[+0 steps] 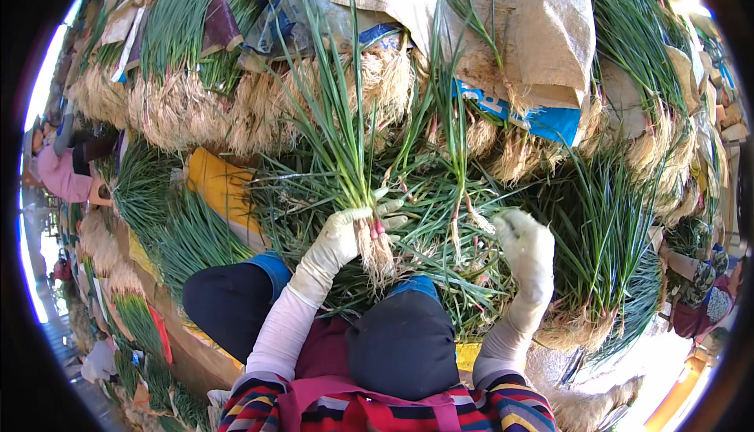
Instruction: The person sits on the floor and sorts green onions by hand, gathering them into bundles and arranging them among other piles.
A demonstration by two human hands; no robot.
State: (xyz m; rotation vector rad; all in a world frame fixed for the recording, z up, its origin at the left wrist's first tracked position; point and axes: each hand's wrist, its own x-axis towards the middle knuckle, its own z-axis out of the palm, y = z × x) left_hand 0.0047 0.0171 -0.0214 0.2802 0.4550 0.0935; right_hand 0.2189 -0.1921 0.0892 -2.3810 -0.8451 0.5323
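My left hand [344, 234], in a pale glove, grips a small bunch of green onions [350, 167]. Its leaves point away from me, and its reddish bulbs and pale roots [377, 255] hang below the fingers. My right hand [524, 237], gloved too and slightly blurred, is curled just right of a couple of onion stalks [459, 178]. Root hairs of one stalk reach its fingertips; whether they are pinched there is unclear. Beneath both hands spreads a loose heap of green onions [424, 249], lying in mixed directions before my knees.
Beyond the heap, bundled onions [177, 102] line up with roots towards me, partly under a woven sack [548, 37]. More onions stand at right [607, 237]. A yellow sheet [221, 187] lies left. Other people sit at far left [65, 173] and far right [707, 302].
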